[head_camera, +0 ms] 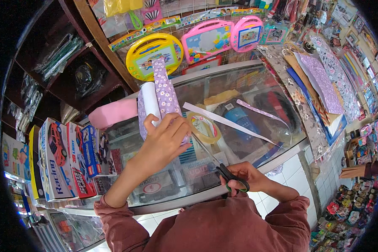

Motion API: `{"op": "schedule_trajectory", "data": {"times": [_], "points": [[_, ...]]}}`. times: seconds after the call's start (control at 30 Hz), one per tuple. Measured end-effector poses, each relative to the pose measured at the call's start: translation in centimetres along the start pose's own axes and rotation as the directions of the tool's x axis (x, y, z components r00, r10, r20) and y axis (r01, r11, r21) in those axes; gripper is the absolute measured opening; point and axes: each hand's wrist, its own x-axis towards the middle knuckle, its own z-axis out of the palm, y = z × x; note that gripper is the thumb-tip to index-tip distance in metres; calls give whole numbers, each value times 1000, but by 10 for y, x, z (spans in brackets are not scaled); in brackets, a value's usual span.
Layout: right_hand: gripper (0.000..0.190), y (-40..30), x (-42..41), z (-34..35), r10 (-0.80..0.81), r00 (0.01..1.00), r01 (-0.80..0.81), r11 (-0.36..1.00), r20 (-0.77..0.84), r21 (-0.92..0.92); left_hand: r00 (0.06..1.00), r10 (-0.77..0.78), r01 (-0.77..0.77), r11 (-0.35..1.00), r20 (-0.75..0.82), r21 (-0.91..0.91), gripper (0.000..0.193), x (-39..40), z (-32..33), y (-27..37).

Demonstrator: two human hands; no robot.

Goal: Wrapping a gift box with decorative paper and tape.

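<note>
My left hand (162, 146) grips purple wrapping paper (166, 89) printed with white daisies, which stands up from the glass counter. The paper's white underside (150, 102) curls beside the fingers, and what lies under my palm is hidden. In my right hand (250, 176) is a pair of scissors (236, 182) with black handles. Their blades look closed and point up and left to a roll of clear tape (215, 136). Right of the tape lies a long white paper strip (230, 122). A narrow floral strip (260, 110) curls farther right.
A glass display counter (195, 80) spans the front. On its left are a pink cushion-like bundle (115, 112) and boxed toys (58, 157). Paper bags and floral sheets (321, 85) lie at the right end. Drawing boards (154, 56) hang behind.
</note>
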Motion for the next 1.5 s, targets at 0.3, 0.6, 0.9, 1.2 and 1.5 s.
{"op": "schedule_trajectory", "data": {"times": [0.3,0.6,0.9,1.2,1.5], "points": [[30,-3,-9,-3,-26,998,25,1000,-60,-18,1000,8,-8,1000,19,14,37,-1,2,0],[31,0,-9,-7,-31,997,27,999,-76,-41,1000,5,-4,1000,-22,19,37,-3,2,-1],[33,-26,-22,-31,22,994,-79,807,-103,-585,1000,8,-8,1000,13,6,40,-2,2,-3],[44,-43,-11,-88,-313,904,-324,-57,-291,-944,998,-24,23,1000,63,12,65,-2,-7,1],[28,-95,51,-59,-244,966,-81,4,-80,-997,993,-23,46,981,120,-191,69,-4,-17,-4]]}}
